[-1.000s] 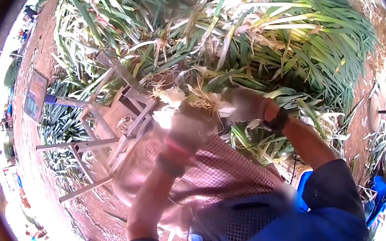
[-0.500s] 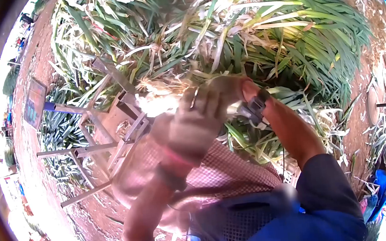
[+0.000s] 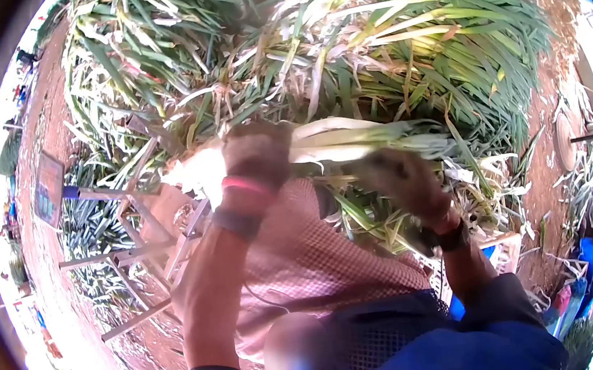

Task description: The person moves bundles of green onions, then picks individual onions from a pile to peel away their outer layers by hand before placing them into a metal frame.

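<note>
My left hand, in a dirty work glove, is closed around the white stalks of a few leeks. They lie level across my lap, with the root end in bright glare at the left and the green leaves pointing right. My right hand, gloved too, is just below the leafy part. It is smeared by motion, and whether its fingers touch the leaves cannot be made out. A pink checked cloth covers my lap beneath both hands.
Big heaps of leeks lie in front of me. A metal frame stand with a small panel stands at the left. Loose leaves and peelings litter the ground at the right, near a round disc and blue bags.
My hands, close together before, are now apart. The left has moved left and up with the leeks; the right has moved down and slightly right. The stalks now show between them.
</note>
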The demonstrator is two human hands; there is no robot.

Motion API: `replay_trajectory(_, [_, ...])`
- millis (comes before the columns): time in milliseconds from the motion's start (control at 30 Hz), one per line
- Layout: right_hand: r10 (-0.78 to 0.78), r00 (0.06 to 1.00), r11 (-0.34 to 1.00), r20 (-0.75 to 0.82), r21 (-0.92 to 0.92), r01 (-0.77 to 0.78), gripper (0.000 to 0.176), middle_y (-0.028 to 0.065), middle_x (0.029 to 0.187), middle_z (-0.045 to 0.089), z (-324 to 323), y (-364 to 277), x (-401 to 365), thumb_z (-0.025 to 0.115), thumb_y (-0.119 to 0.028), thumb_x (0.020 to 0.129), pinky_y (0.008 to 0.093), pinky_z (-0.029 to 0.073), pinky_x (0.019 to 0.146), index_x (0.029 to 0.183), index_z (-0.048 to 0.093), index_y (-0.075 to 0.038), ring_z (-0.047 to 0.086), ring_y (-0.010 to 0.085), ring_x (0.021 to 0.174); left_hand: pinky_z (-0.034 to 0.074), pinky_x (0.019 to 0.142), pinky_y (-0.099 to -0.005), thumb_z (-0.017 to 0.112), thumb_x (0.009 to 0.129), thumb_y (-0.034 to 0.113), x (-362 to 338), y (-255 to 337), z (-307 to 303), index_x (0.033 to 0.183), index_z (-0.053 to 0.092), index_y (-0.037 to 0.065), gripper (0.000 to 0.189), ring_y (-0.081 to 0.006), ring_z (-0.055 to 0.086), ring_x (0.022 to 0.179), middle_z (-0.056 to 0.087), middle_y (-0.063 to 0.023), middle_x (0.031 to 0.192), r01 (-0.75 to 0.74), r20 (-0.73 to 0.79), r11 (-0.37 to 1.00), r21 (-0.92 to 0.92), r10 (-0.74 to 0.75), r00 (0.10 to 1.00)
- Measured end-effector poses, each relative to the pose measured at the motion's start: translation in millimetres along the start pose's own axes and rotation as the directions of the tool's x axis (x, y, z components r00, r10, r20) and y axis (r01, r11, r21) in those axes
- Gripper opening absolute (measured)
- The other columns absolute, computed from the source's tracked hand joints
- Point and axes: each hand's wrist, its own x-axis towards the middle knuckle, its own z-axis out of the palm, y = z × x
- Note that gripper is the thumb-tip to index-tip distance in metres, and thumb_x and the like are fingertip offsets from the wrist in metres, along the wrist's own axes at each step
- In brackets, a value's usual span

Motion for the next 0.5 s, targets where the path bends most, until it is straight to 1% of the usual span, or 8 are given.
replay_trajectory(33, [0.003, 1.000, 1.000, -0.016, 0.003, -0.003, 0.049, 0.0126, 0.116, 0.070, 10, 10, -11, 0.071, -0.034, 0.093, 0.0411, 0.055, 0.094, 0.129, 0.062, -0.001, 0.069, 0.0249, 0.103, 0.058, 0.078, -0.0450, 0.073, 0.086, 0.033, 4, 7, -16, 0.107, 0.069, 0.013, 0.030, -0.0319, 0.069, 0.093, 0.072, -0.0101, 0.096, 0.090, 0.090, 0.996, 0.005, -0.090, 0.992])
replay_trajectory(67, [0.124, 0.984, 0.863, 0.124, 0.476, -0.169, 0.057, 0.0135, 0.118, 0.069, 27, 29, -14, 0.070, -0.040, 0.094, 0.0444, 0.052, 0.099, 0.134, 0.057, -0.002, 0.067, 0.0263, 0.108, 0.057, 0.079, -0.0451, 0.072, 0.086, 0.029, 7, 7, -24, 0.106, 0.069, 0.013, 0.025, -0.0323, 0.071, 0.093, 0.073, -0.0115, 0.097, 0.088, 0.118, 0.996, -0.016, -0.085, 0.989])
replay_trajectory(100, [0.147, 0.941, 0.497, 0.305, 0.800, -0.337, 0.066, 0.0144, 0.120, 0.068, 40, 41, -11, 0.070, -0.047, 0.095, 0.0478, 0.050, 0.104, 0.139, 0.052, -0.002, 0.065, 0.0277, 0.113, 0.057, 0.080, -0.0452, 0.071, 0.086, 0.024, 9, 6, -30, 0.104, 0.070, 0.012, 0.022, -0.0327, 0.072, 0.092, 0.073, -0.0129, 0.099, 0.092, 0.143, 0.995, -0.037, -0.086, 0.986])
replay_trajectory(133, [0.146, 0.943, 0.499, 0.300, 0.800, -0.332, 0.066, 0.0144, 0.120, 0.068, 52, 44, 3, 0.070, -0.047, 0.095, 0.0478, 0.050, 0.104, 0.139, 0.052, -0.002, 0.065, 0.0277, 0.113, 0.057, 0.080, -0.0452, 0.071, 0.086, 0.024, 11, 10, -41, 0.104, 0.070, 0.012, 0.022, -0.0327, 0.072, 0.092, 0.073, -0.0129, 0.099, 0.088, 0.140, 0.995, -0.036, -0.082, 0.987])
replay_trajectory(200, [0.262, 0.964, -0.051, -0.040, 0.997, 0.055, 0.067, 0.0168, 0.119, 0.066, 67, 42, 36, 0.064, -0.053, 0.097, 0.0528, 0.046, 0.109, 0.138, 0.051, -0.002, 0.062, 0.0314, 0.117, 0.057, 0.081, -0.0444, 0.067, 0.086, 0.017, 7, 23, -66, 0.102, 0.070, 0.010, 0.018, -0.0320, 0.073, 0.088, 0.073, -0.0146, 0.094, 0.091, 0.180, 0.994, -0.057, -0.080, 0.981])
replay_trajectory(333, [0.053, 0.965, -0.139, -0.255, 0.956, 0.260, 0.061, 0.0167, 0.120, 0.065, 53, 14, 76, 0.062, -0.053, 0.098, 0.0536, 0.049, 0.105, 0.131, 0.054, -0.003, 0.063, 0.0323, 0.115, 0.057, 0.079, -0.0436, 0.067, 0.088, 0.019, 1, 25, -98, 0.094, 0.067, 0.008, 0.012, -0.0273, 0.071, 0.076, 0.071, -0.0110, 0.083, 0.130, 0.149, 0.991, -0.018, -0.125, 0.981])
replay_trajectory(433, [-0.042, 0.912, 0.022, -0.409, 0.912, 0.410, 0.046, 0.0127, 0.121, 0.067, 34, -42, 80, 0.055, -0.045, 0.102, 0.0497, 0.054, 0.100, 0.125, 0.060, -0.006, 0.065, 0.0287, 0.115, 0.059, 0.072, -0.0384, 0.066, 0.088, 0.015, -15, 17, -111, 0.102, 0.066, 0.007, 0.015, -0.0224, 0.069, 0.072, 0.071, -0.0090, 0.087, 0.117, -0.022, 0.981, -0.155, -0.122, 0.992])
replay_trajectory(500, [-0.339, 0.821, 0.149, -0.459, 0.836, 0.528, 0.045, 0.0104, 0.124, 0.069, 21, -59, 91, 0.061, -0.046, 0.098, 0.0455, 0.050, 0.108, 0.122, 0.065, -0.008, 0.064, 0.0253, 0.121, 0.060, 0.065, -0.0332, 0.066, 0.088, 0.011, -29, 12, -121, 0.109, 0.066, 0.007, 0.022, -0.0175, 0.067, 0.069, 0.071, -0.0070, 0.090, 0.067, -0.188, 0.957, -0.282, -0.123, 0.974])
